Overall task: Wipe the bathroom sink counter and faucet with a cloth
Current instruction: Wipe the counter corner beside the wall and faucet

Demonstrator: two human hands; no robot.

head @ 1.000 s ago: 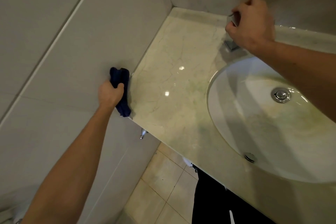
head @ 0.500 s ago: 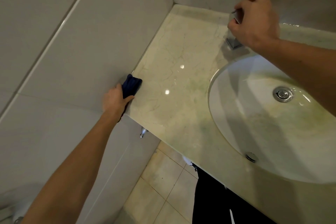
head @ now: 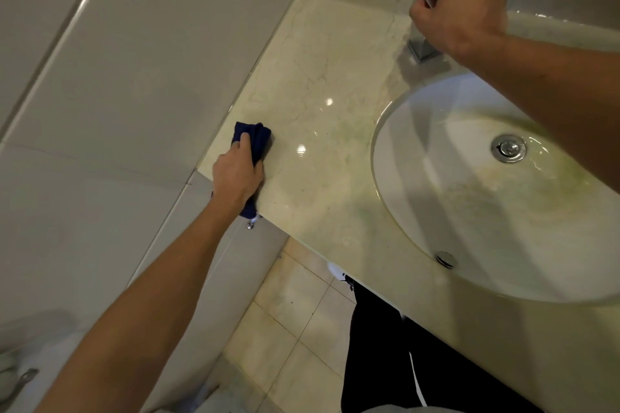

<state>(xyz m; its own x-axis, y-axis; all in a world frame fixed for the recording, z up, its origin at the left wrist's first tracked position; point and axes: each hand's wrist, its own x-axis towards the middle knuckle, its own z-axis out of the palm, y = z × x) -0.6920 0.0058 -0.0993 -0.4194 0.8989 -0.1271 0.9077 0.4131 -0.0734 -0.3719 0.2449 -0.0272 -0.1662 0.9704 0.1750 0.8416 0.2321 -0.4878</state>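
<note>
A dark blue cloth (head: pixel 256 139) lies folded on the pale marble counter (head: pixel 322 84), at its left front corner beside the wall. My left hand (head: pixel 238 174) grips the cloth and holds it down on the counter; part of the cloth hangs off the front edge under my wrist. At the back of the counter stands the chrome faucet (head: pixel 421 47). My right hand (head: pixel 459 7) is curled around its upper part, hiding most of it; only the square base and a bit of metal show.
A white oval sink basin (head: pixel 419 157) with a chrome drain (head: pixel 508 147) and an overflow hole (head: pixel 446 258) fills the right side. Grey tiled walls (head: pixel 151 54) close the left and back. Below the counter are floor tiles (head: pixel 302 318) and my dark trousers (head: pixel 379 355).
My left hand has brought the cloth from the wall at the counter's corner onto the counter top. My right hand has stayed on the faucet.
</note>
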